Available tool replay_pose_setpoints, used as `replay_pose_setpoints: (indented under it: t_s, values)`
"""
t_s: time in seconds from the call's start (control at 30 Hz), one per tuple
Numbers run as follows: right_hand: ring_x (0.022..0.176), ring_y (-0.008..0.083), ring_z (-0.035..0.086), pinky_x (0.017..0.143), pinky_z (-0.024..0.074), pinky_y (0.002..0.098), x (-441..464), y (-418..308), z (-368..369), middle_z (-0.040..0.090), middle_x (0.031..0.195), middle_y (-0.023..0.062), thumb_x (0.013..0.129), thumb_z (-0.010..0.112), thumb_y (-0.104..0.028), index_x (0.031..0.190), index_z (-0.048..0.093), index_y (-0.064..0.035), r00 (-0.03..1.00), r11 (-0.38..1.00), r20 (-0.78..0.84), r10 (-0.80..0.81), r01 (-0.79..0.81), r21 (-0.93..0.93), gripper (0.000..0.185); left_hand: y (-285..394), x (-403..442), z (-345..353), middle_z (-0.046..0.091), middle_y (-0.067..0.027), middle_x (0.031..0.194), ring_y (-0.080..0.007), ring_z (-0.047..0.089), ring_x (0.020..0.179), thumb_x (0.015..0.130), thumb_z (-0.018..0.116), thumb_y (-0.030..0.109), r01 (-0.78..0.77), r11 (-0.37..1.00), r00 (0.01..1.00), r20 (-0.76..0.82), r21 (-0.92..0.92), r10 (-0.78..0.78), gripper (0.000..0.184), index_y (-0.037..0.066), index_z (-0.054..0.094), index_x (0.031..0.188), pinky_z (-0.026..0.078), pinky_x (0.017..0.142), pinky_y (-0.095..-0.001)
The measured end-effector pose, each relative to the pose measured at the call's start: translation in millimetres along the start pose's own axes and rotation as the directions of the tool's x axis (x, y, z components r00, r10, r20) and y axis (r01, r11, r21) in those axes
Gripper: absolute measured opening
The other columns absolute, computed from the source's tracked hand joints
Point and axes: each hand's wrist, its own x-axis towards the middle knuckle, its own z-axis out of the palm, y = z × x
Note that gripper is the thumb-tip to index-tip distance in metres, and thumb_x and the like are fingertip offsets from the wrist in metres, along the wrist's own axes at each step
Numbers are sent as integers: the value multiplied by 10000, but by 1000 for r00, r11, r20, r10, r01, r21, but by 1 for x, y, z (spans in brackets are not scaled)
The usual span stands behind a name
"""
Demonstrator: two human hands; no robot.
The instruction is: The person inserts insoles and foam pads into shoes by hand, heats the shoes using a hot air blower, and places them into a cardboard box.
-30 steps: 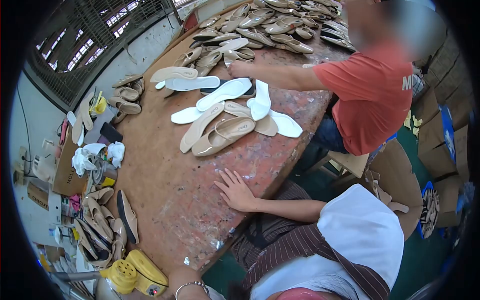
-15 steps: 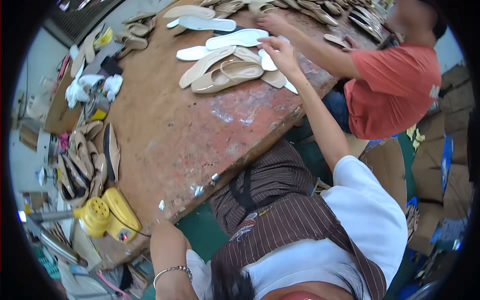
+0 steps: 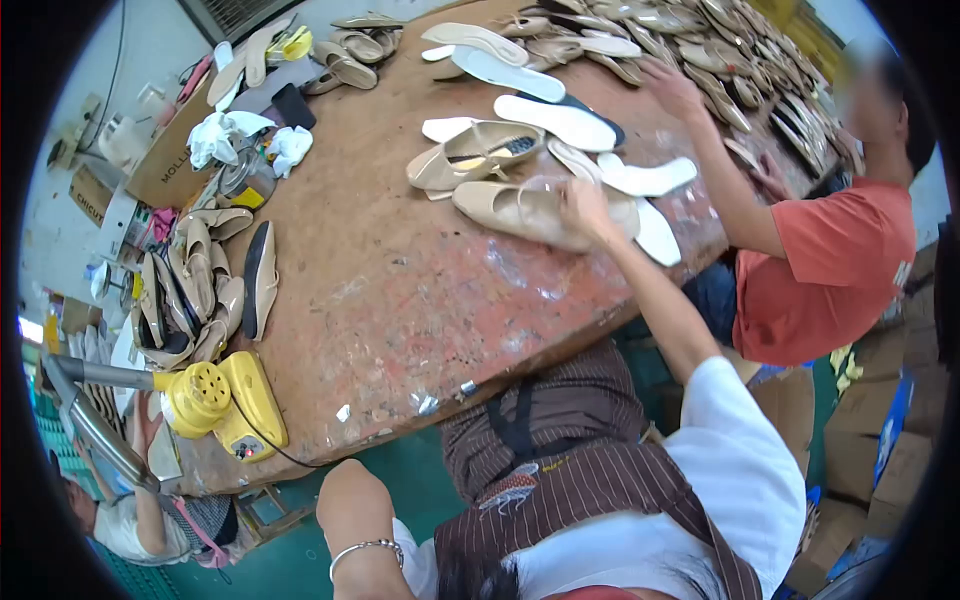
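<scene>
My right hand [image 3: 584, 208] is closed at the strap side of a beige shoe [image 3: 510, 212] near the table's front edge; its fingertips are blurred. Just behind it lies a second beige strap shoe [image 3: 450, 160], its patterned inside showing. White insoles [image 3: 556, 122] and beige ones lie behind and beside the two shoes, one white insole [image 3: 655, 232] right of my hand. My left arm, with a bracelet, bends at the bottom, and the left hand is outside the picture.
A yellow device [image 3: 250, 400] stands at the table's left corner, near a pile of beige shoes [image 3: 200, 285]. Many shoes [image 3: 700, 50] are heaped at the back. A co-worker in a red shirt [image 3: 840, 270] reaches over the table from the right. Another person is at lower left.
My right hand has moved from the white insoles to the front beige shoe and closed on it. The shoes lie differently, two now side by side. The co-worker's arm has shifted, and the view has turned.
</scene>
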Motion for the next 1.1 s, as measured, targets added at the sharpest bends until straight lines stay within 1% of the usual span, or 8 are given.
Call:
replay_pose_setpoints:
  t_s: [0.27, 0.4, 0.5, 0.73, 0.77, 0.83, 0.93, 1.1]
  values:
    - [605, 171, 584, 591, 502, 285, -84, -75, -2, 687, 764, 95, 796, 647, -86, 921, 697, 35, 861, 779, 427, -275, -61, 624, 181, -18, -19, 17, 398, -129, 1416, -203, 392, 1278, 976, 433, 183, 49, 998, 999, 22, 24, -50, 491, 68, 337, 1443, 292, 1078, -373]
    - [814, 277, 649, 756, 522, 366, -33, -51, 14, 698, 968, 146, 804, 611, -55, 963, 699, 6, 988, 915, -21, -154, 150, 375, 191, -25, -27, 22, 381, -129, 1434, -200, 375, 1294, 971, 434, 189, 67, 998, 997, 23, 18, -67, 510, 73, 321, 1454, 275, 1089, -380]
    - [970, 335, 580, 856, 480, 410, 24, -40, 18, 668, 913, 131, 748, 605, -43, 892, 705, -26, 919, 976, -370, -138, 190, 108, 176, -30, -30, 25, 367, -129, 1447, -198, 362, 1306, 967, 436, 194, 72, 997, 997, 14, 23, -72, 524, 77, 310, 1462, 263, 1098, -386]
    - [831, 277, 560, 762, 436, 368, 63, -41, 23, 649, 790, 72, 715, 596, -6, 869, 669, -58, 882, 922, -316, -349, 384, 52, 177, -37, -52, 20, 336, -130, 1478, -193, 331, 1334, 958, 439, 205, 257, 960, 963, 52, 110, -264, 557, 87, 282, 1480, 234, 1117, -400]
    - [831, 277, 560, 762, 436, 368, 47, -57, 11, 649, 790, 72, 715, 596, -6, 869, 669, -58, 884, 922, -314, -347, 383, 56, 177, -42, -77, 17, 416, -157, 1385, -249, 423, 1232, 895, 569, 207, 397, 739, 782, 221, 543, -583, 618, 69, 323, 1445, 343, 1022, -369]
    - [736, 272, 569, 730, 440, 365, 1, -93, -9, 654, 803, 75, 724, 603, -15, 805, 665, -68, 902, 911, -368, -224, 328, 250, 115, -45, -170, 29, 508, -181, 1250, -313, 568, 1007, 838, 683, 294, 625, 218, 321, 8, 749, -947, 758, 4, 321, 1438, 490, 839, -357]
    - [643, 252, 591, 623, 478, 326, -54, -113, -21, 649, 769, 67, 724, 637, -18, 781, 666, -67, 907, 847, -370, -203, 352, 399, 81, -24, -244, 48, 592, -175, 1050, -278, 605, 812, 846, 644, 203, 578, -262, -463, 46, 773, -885, 710, -57, 326, 1425, 503, 724, -377]
    - [687, 256, 631, 632, 500, 329, -70, -96, -22, 683, 796, 94, 750, 661, -42, 813, 700, -31, 945, 685, -127, -302, 307, 661, 75, -24, -276, 34, 662, -196, 966, -279, 635, 822, 906, 545, 120, 790, -204, -356, 162, 578, -920, 463, -85, 491, 1317, 513, 766, -341]
